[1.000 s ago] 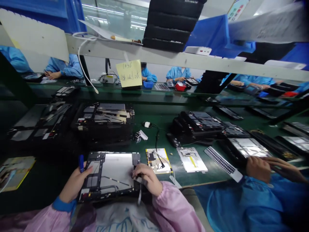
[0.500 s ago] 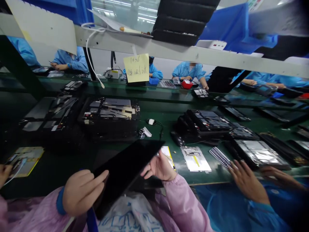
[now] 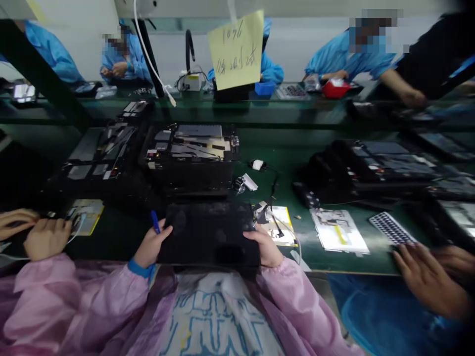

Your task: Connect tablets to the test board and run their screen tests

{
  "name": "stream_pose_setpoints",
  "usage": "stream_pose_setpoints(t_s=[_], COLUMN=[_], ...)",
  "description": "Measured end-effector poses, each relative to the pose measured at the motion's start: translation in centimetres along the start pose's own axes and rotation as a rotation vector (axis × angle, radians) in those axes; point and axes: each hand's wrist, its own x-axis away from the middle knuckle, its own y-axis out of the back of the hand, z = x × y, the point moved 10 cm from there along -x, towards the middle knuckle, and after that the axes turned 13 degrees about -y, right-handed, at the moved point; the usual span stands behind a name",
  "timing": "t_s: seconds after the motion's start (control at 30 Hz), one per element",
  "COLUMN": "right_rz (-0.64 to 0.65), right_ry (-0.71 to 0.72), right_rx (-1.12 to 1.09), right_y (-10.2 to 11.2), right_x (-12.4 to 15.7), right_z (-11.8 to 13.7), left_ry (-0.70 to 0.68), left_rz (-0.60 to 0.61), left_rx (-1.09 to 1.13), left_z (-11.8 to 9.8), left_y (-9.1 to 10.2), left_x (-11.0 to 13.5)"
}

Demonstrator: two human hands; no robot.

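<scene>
A flat, dark tablet lies level in front of my body, its glossy black face turned up. Its left edge is gripped by my left hand, thumb on top and fingers underneath. A blue pen sticks up from that same hand. At the opposite edge my right hand is closed on the tablet, with the thumb over the rim. Just beyond the right hand lies a white sheet-like part with a yellow edge, bearing dark pieces and a cable.
Stacks of opened devices stand at the back left and right. A white panel and a dotted strip lie rightward. Co-workers' hands are at the left and right. A yellow note hangs above.
The tablet has gone from tilted to level, with its black face up. My left hand has moved to its left edge. The view has shifted downward and left.
</scene>
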Motion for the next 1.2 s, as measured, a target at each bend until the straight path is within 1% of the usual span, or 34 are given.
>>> stream_pose_setpoints(t_s=[0.07,0.13,0.27,0.43,0.53,0.6,0.67,0.73,0.8,0.83,0.87,0.9,0.93,0.97,1.0,1.03,1.07,1.1,1.13,1.17,1.2], right_rz=[-0.036,-0.101,-0.202,-0.3,-0.364,-0.395,-0.426,-0.459,-0.476,-0.473,-0.463,-0.446,-0.424,-0.402,-0.382,-0.369,-0.36,-0.358,-0.366,-0.382,-0.403], right_ry=[0.017,0.065,0.131,0.158,0.168,0.162,0.15,0.149,0.161,0.169,0.176,0.177,0.175,0.174,0.178,0.191,0.212,0.242,0.28,0.318,0.352], right_rx=[-0.005,-0.005,0.118,0.275,0.388,0.421,0.447,0.501,0.542,0.545,0.539,0.527,0.512,0.497,0.484,0.475,0.473,0.477,0.489,0.505,0.527], right_y=[0.5,1.8,4.4,5.3,5.7,6.6,7.8,9.1,10.0,10.3,10.4,10.3,10.2,9.9,9.6,9.2,8.9,8.7,8.5,8.5,8.6], right_x=[-0.5,-0.9,-1.3,-0.8,-0.1,0.2,0.5,0.6,0.6,0.6,0.5,0.4,0.2,0.1,0.0,0.0,-0.1,0.0,0.1,0.2,0.4], right_z=[-0.4,-0.1,0.9,2.3,3.1,3.4,3.4,3.4,3.5,3.6,3.7,3.7,3.8,3.8,3.9,4.1,4.2,4.4,4.7,4.8,4.9], left_ry=[0.051,0.061,0.063,0.063,0.088,0.087,0.063,0.002,-0.117,-0.194,-0.278,-0.351,-0.414,-0.46,-0.487,-0.501,-0.51,-0.507,-0.489,-0.453,-0.388], left_rz=[-0.016,-0.031,0.016,0.022,0.061,0.101,0.129,0.138,0.116,0.101,0.101,0.105,0.163,0.287,0.428,0.595,0.733,0.812,0.878,0.942,0.989], left_rx=[0.032,0.042,-0.018,-0.158,-0.176,-0.212,-0.35,-0.615,-0.925,-1.046,-1.123,-1.151,-1.124,-1.043,-0.943,-0.85,-0.784,-0.747,-0.724,-0.704,-0.689], left_z=[0.5,0.5,0.7,0.8,0.8,0.6,0.3,-0.7,-2.9,-4.4,-5.8,-7.1,-7.9,-8.2,-8.1,-7.6,-7.1,-6.5,-5.6,-4.6,-3.4], left_y=[-0.1,0.1,0.0,0.5,0.5,0.4,0.6,1.1,0.9,0.2,-1.1,-2.9,-5.4,-8.7,-12.4,-16.2,-19.8,-22.8,-25.3,-27.4,-28.9], left_x=[-0.1,-0.4,-0.9,-1.8,-2.0,-2.0,-2.1,-2.5,-3.0,-3.2,-3.3,-3.4,-3.4,-3.4,-3.2,-2.8,-2.3,-2.2,-2.2,-2.3,-2.5])
